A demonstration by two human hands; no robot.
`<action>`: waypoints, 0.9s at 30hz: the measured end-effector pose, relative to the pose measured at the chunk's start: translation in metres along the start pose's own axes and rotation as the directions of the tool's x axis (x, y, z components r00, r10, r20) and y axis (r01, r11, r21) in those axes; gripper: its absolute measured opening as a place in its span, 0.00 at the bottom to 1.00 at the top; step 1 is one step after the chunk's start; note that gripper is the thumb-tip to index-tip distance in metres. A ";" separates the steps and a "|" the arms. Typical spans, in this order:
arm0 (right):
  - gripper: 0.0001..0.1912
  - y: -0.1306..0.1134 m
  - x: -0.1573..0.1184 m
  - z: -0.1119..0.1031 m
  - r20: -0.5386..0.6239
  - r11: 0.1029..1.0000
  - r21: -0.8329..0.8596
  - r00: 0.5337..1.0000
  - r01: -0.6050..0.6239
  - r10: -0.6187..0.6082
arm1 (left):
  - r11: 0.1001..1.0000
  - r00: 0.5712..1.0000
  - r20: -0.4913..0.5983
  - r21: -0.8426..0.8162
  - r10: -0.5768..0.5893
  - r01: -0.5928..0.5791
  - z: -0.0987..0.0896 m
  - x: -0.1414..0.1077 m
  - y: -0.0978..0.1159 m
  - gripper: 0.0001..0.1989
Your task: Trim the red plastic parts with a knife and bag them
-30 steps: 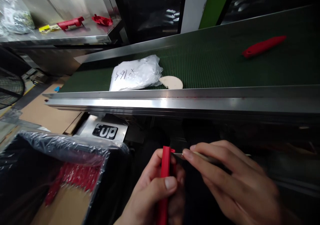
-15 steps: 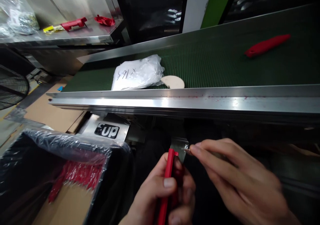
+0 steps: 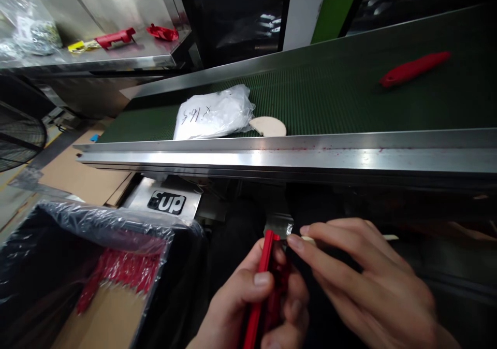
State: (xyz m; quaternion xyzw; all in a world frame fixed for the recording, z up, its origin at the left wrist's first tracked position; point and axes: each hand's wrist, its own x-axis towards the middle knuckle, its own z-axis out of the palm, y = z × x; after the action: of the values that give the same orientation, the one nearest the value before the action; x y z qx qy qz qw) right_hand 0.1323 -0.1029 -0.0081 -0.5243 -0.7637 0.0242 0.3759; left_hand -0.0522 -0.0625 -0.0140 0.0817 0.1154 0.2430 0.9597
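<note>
My left hand point(image 3: 248, 297) is wrapped round a long red plastic part point(image 3: 261, 292), which points up and away from me at the lower middle. Close to its right side is my right hand point(image 3: 365, 271), fingers pinched near the part's upper end. What the fingertips grip is too small to name. A thin pale stick point(image 3: 389, 237) pokes out behind that hand. Another red part point(image 3: 415, 69) lies on the green conveyor belt point(image 3: 330, 90).
A white plastic package point(image 3: 213, 112) and a cream disc point(image 3: 272, 127) lie by the belt's metal rail point(image 3: 310, 157). At lower left, a lined bin point(image 3: 171, 266) holds red parts point(image 3: 128, 266). Red pieces point(image 3: 116, 38) rest on a steel table point(image 3: 135, 56).
My right hand has moved left, bringing its fingertips up to the top of the red part. The pale stick now shows behind it. My left hand has shifted slightly right.
</note>
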 end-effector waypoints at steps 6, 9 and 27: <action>0.18 0.004 -0.006 0.005 -0.072 0.995 -0.095 0.997 0.028 -0.035 | 0.984 0.999 -0.027 -0.178 -0.030 0.025 -0.002 0.003 -0.008 0.08; 0.24 0.009 -0.007 0.002 -0.141 0.997 -0.065 0.989 -0.047 0.038 | 0.966 0.988 -0.083 -0.236 -0.130 0.107 -0.006 0.004 -0.010 0.13; 0.14 0.066 -0.064 0.086 -0.186 0.931 -0.337 0.979 -0.142 0.082 | -0.093 0.807 0.133 0.991 0.575 -0.098 0.081 0.139 0.089 0.20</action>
State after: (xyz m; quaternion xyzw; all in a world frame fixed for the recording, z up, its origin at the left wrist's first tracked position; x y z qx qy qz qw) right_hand 0.1434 -0.0950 -0.1338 -0.6255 -0.6901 -0.1344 0.3385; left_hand 0.0477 0.0743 0.0578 0.7058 0.3876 0.3402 0.4856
